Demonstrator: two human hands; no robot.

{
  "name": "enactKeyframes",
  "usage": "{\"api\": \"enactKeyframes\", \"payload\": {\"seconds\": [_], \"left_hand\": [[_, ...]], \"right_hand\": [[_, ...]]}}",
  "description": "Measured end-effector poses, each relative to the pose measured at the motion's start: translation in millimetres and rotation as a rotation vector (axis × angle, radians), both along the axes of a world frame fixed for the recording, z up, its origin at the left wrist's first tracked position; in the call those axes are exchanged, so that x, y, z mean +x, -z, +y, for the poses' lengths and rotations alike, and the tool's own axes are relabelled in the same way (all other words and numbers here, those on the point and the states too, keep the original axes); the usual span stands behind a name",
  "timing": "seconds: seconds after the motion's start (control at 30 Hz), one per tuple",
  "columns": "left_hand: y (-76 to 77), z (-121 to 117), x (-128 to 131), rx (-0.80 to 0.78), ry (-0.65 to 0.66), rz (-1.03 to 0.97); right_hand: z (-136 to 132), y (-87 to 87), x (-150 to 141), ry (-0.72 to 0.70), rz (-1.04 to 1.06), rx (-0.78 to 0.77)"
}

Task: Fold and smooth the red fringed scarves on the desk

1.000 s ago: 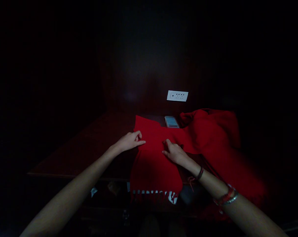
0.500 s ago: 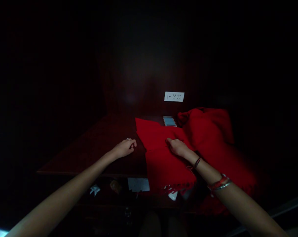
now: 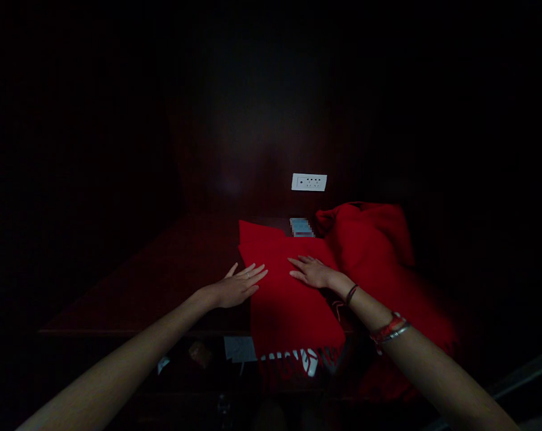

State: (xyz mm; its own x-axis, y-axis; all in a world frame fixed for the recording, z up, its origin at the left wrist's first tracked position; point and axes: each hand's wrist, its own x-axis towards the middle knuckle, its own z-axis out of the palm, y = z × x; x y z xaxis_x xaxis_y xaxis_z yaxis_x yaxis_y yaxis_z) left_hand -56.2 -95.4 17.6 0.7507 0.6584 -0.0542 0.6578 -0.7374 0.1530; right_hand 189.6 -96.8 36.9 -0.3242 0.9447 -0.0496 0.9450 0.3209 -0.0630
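A red fringed scarf (image 3: 293, 311) lies spread over a dark wooden desk, its tasselled end hanging past the front edge. My left hand (image 3: 237, 288) rests at the scarf's left edge, fingers stretched and spread with the tips on the cloth. Flat on the scarf's upper middle lies my right hand (image 3: 313, 272), its fingers extended to the left. Neither hand grips anything. To the right, a bunched heap of the same red cloth (image 3: 378, 251) continues and hangs down over the front.
On the back wall sits a white power socket (image 3: 309, 182). A small blurred blue item (image 3: 302, 227) lies behind the scarf. Below the dark desk top (image 3: 131, 287), a shelf holds a brown lump (image 3: 200, 354) and a pale sheet (image 3: 239, 348). The surroundings are very dark.
Both hands have gone from curled to flat with fingers spread. My left hand has moved right onto the scarf's edge. The scarf lies smoother, its fringe hanging straighter.
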Motion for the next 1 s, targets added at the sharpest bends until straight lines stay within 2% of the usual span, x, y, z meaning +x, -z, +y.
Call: {"api": "enactKeyframes", "payload": {"seconds": [0.1,0.17,0.27,0.33,0.43,0.53,0.63,0.77,0.87,0.93,1.0], "left_hand": [[-7.2,0,-10,-0.07,0.004,0.012],[-15.2,2,-12,-0.101,-0.005,0.011],[-28.6,15,-5,-0.087,-0.05,-0.036],[-32.6,30,4,0.02,-0.094,-0.122],[-23.7,54,16,0.182,-0.204,-0.174],[-4.1,69,19,0.114,-0.313,-0.084],[9.0,73,17,0.052,-0.317,-0.053],[11.1,75,13,0.061,-0.305,-0.091],[9.0,84,2,0.101,-0.307,-0.257],[7.4,93,-11,0.191,-0.389,-0.412],[6.2,103,-27,0.301,-0.541,-0.519]], "right_hand": [[1,7.8,4,0.003,-0.012,-0.094],[4,3.0,4,-0.031,0.019,-0.116],[14,-12.7,-4,-0.057,0.104,-0.052],[24,-18.7,-12,-0.024,0.141,0.018],[38,-10.5,-23,0.121,0.096,-0.028],[49,9.6,-25,0.246,0.023,-0.083],[54,19.6,-20,0.241,-0.005,-0.091],[56,3.6,-23,0.254,-0.032,-0.147],[56,-15.0,-40,0.235,0.016,-0.072],[53,-22.7,-60,0.211,0.079,0.002],[49,-25.1,-85,0.206,0.121,0.035]]}}
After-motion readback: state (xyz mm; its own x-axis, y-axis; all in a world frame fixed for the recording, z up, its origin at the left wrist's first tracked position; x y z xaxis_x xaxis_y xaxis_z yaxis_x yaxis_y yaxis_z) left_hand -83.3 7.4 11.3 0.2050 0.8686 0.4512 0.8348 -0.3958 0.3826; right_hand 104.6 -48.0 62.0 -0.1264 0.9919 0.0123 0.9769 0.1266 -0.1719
